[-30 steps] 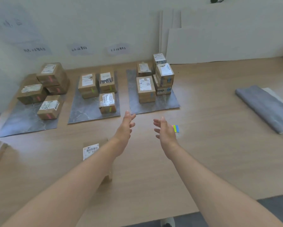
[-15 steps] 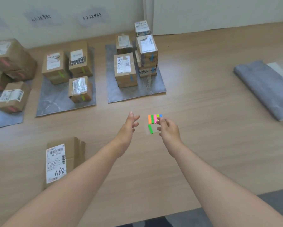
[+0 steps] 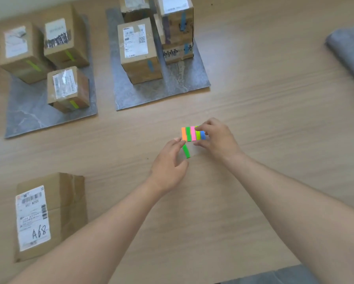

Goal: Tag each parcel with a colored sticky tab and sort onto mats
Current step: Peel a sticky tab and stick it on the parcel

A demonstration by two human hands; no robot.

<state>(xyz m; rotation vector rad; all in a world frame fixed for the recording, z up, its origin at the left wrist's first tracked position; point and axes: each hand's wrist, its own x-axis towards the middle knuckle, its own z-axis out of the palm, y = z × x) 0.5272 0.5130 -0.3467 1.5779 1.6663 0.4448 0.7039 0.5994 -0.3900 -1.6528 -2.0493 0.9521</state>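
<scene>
We see the right hand (image 3: pixel 217 140) low over the bench (image 3: pixel 264 111). Its grip is closed on the pad of sticky tabs (image 3: pixel 192 133). The first finger curls over the top of the pad and the thumb presses from below. The pad has stripes of orange, green, pink, yellow-green and blue.

The left hand (image 3: pixel 169 169) is just beside it, with a fingertip right at the pad's orange corner. A loose green tab (image 3: pixel 186 151) sticks out below the pad, between that finger and the thumb. We cannot tell if the left grip has hold of the tab or is only near it.

The A68 parcel (image 3: pixel 49 216) lies on the bench by the left arm, well apart from the pad. It has a white label with A68 written on it.

Farther back lie two grey mats. The left mat (image 3: pixel 28 119) carries three green-tab parcels (image 3: pixel 67 89). The right mat (image 3: pixel 182 78) carries the blue-tab parcels (image 3: pixel 139 50), some of them stacked. A folded grey cloth (image 3: pixel 350 52) lies at the right edge of the bench.
</scene>
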